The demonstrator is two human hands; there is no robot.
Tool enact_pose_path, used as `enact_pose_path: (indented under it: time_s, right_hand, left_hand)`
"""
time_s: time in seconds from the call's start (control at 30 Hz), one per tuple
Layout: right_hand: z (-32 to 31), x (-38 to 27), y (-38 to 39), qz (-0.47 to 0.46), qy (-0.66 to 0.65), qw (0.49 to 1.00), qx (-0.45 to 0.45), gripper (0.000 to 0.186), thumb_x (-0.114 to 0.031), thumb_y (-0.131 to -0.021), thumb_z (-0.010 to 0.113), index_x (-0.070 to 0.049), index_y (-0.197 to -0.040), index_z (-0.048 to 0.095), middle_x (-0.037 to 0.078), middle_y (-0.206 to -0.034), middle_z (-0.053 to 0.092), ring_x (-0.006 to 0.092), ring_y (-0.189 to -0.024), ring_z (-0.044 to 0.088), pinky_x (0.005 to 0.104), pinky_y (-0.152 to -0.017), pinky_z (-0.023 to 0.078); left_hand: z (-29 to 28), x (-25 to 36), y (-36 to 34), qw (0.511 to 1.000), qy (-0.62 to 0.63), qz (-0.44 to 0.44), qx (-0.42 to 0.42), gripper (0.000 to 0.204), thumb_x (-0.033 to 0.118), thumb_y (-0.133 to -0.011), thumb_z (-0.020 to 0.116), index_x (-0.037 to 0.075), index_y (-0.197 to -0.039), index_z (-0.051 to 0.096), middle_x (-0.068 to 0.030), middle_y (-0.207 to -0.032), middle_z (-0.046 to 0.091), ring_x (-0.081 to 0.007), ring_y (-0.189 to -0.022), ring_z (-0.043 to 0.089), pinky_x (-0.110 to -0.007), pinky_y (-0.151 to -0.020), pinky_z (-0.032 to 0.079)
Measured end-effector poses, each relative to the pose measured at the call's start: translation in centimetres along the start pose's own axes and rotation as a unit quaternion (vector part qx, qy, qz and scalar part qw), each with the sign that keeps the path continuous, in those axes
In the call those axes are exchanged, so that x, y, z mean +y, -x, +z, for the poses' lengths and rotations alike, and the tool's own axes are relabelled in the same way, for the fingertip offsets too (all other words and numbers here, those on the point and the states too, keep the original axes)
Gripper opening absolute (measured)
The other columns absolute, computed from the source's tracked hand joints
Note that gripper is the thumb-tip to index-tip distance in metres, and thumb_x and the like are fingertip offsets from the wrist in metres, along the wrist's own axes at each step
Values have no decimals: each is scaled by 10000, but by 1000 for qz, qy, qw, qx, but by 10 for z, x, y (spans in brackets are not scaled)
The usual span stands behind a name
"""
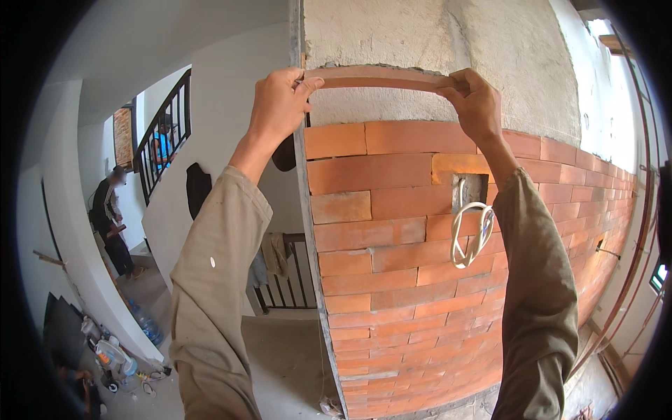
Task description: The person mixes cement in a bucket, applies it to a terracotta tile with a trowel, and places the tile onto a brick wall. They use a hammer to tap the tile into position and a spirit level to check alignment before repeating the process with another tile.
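Both arms are raised, and between my hands is a long, thin reddish brick tile [378, 78], seen edge-on. Grey mortar shows along its far edge. My left hand [280, 101] pinches the tile's left end beside the wall's metal corner strip [302, 175]. Closed on the right end, my right hand [476, 103] has its thumb and fingers around the edge. The tile is held level above the top course of the brick-tile wall [399, 231], in front of bare rough plaster [392, 38]. Whether its back touches the plaster I cannot tell.
A loop of white cable [470, 238] hangs from a recessed electrical box [470, 189]. Scaffold poles [640, 231] stand at the right. On the left are a person [112, 217], a stair railing [166, 129], a water bottle [145, 323] and a wheeled toy [115, 358].
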State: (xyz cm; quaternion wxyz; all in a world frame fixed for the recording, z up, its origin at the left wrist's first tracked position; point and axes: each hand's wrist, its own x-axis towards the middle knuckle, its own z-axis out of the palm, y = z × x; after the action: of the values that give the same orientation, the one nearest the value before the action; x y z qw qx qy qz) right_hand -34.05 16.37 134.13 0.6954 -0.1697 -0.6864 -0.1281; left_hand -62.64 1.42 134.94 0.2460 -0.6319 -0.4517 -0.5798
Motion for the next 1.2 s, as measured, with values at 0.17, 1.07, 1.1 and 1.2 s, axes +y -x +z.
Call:
enact_pose_path:
  time_s: [0.17,1.07,1.1,1.2]
  right_hand:
    - [6,12,-13,9,-2,1000,-28,260,-183,-871,727,5,-1040,669,149,-1008,737,251,-919,713,368,-811,550]
    - [3,18,-20,21,18,989,-143,360,-324,-857,731,-24,-1043,666,195,-967,687,323,-893,653,427,-775,491]
    - [2,20,-22,13,27,988,-153,363,-330,-857,731,-21,-1038,668,197,-976,688,324,-898,655,429,-777,492]
    - [2,19,-26,-9,59,983,-173,373,-348,-862,727,-15,-1024,679,199,-987,693,328,-920,660,436,-794,497]
  left_hand:
    - [-5,-17,-21,981,-157,115,19,449,323,-930,696,-24,-702,527,-118,-681,522,-233,-634,534,-394,-597,425]
    - [7,-24,-23,980,-196,13,-31,448,377,-945,660,18,-696,562,-134,-644,584,-289,-638,572,-446,-641,460]
    - [7,-22,-24,980,-196,4,-33,448,379,-949,655,20,-696,562,-131,-645,591,-288,-640,574,-450,-645,462]
    - [5,-20,-26,975,-215,-25,-52,446,376,-960,637,23,-698,562,-129,-662,608,-293,-653,585,-460,-664,470]
